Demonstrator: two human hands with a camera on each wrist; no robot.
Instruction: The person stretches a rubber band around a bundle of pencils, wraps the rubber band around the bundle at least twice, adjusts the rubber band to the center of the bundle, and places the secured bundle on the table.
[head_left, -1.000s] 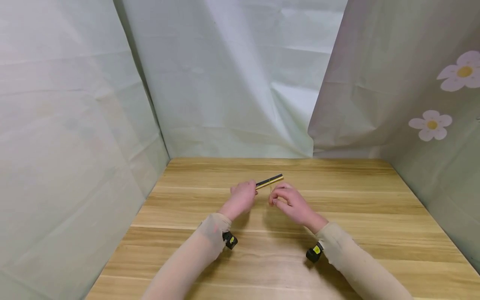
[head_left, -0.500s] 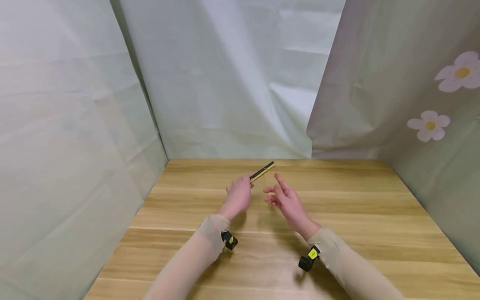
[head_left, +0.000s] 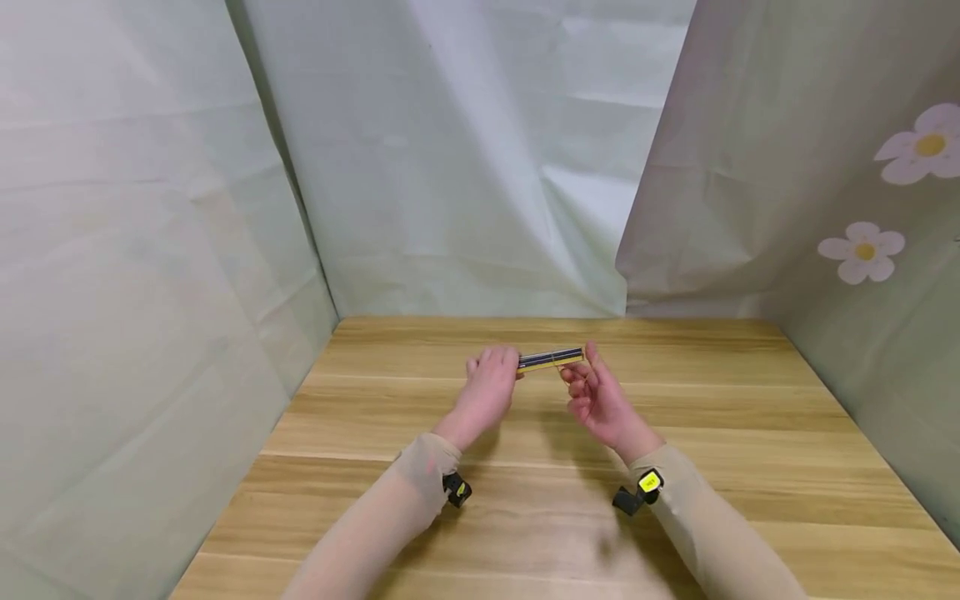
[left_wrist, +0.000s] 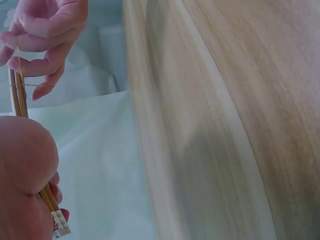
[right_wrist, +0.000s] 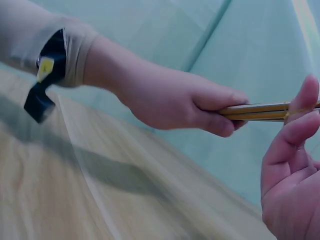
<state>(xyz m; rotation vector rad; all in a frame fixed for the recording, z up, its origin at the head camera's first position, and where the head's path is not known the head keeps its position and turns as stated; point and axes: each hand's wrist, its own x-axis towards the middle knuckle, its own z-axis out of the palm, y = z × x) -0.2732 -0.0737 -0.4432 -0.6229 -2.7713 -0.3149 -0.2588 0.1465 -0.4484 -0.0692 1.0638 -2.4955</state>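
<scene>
A thin bundle of pencils (head_left: 551,360), yellow and dark striped, is held up over the table. My left hand (head_left: 486,390) grips it near one end, thumb and fingers around it. Pale end caps (left_wrist: 60,223) stick out below that hand in the left wrist view. A thin rubber band (right_wrist: 287,113) loops around the pencils and stretches onto the fingers of my right hand (head_left: 606,408), which are bent and hooked in it. One right fingertip lies by the far end of the bundle. The palm of the left hand hides the pencils' middle.
Both hands are above a wood-grain table (head_left: 525,517). Pale cloth (head_left: 465,167) hangs behind and at the sides, with white flowers (head_left: 862,250) on the right. A small black camera (head_left: 639,492) sits on the right wrist, another (head_left: 456,489) on the left.
The bundle first tilted up and away, then came down flatter and to the right. My right hand opened out, turned palm upward and moved right, to the bundle's far end.
</scene>
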